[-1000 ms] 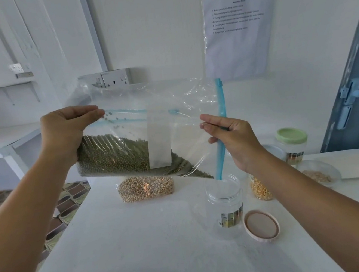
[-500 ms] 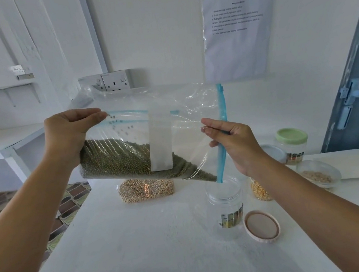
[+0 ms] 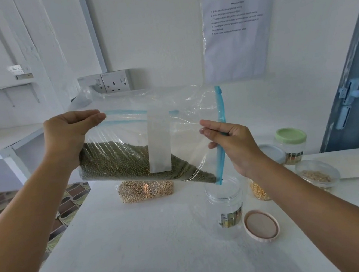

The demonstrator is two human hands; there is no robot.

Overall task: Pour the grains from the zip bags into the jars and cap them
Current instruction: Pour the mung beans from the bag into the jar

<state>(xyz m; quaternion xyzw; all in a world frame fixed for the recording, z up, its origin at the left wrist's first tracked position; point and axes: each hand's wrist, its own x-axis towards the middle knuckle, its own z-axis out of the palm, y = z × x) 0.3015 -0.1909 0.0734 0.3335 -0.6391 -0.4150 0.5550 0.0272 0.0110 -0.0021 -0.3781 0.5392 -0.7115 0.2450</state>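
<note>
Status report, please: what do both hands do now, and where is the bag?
Left hand grips zip bag bottom end, right hand pinches the zipper edge. Bag tilted, green beans at its corner over open jar. Nothing blocking the mouth.

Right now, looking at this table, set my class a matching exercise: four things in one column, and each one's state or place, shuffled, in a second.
Things:
1. zip bag of green grains
2. open jar
3. pink lid
4. green-lidded jar

States:
A. capped, at the back
B. lying loose on the table
C. held tilted in both hands
D. uncapped, under the bag's corner

Pairs: 1-C, 2-D, 3-B, 4-A
</note>
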